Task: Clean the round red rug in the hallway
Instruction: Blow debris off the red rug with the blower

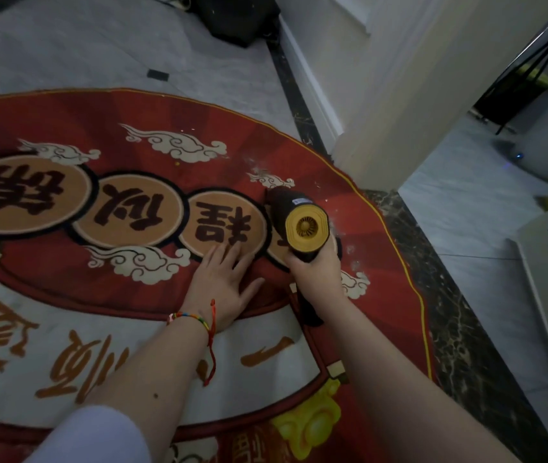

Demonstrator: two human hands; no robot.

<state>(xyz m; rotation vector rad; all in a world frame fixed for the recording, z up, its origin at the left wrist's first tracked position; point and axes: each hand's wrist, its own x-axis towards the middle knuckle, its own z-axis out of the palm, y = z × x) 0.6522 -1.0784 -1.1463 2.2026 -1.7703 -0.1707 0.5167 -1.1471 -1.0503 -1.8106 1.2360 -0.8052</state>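
Right hand (316, 272) is gripping a black handheld vacuum with a yellow rear cap (299, 222), fingers wrapped round its handle, nose on the round red patterned rug (65, 272). Left hand (225, 282) is pressing flat, fingers straight, on the rug lying across the grey tiled floor (99, 55).

Home hallway, marble floor (105, 51), doorway pillar (409, 78)

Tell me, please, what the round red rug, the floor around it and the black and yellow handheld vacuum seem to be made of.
Round red rug: likely short-pile woven or printed fabric; its surface is matte and fuzzy, with soft-edged motifs.
Pale grey floor: apparently polished stone or marble-look tile, given its veining, sheen and dark speckled border.
Black and yellow handheld vacuum, gripped by the right hand: probably moulded plastic, smooth and slightly glossy.
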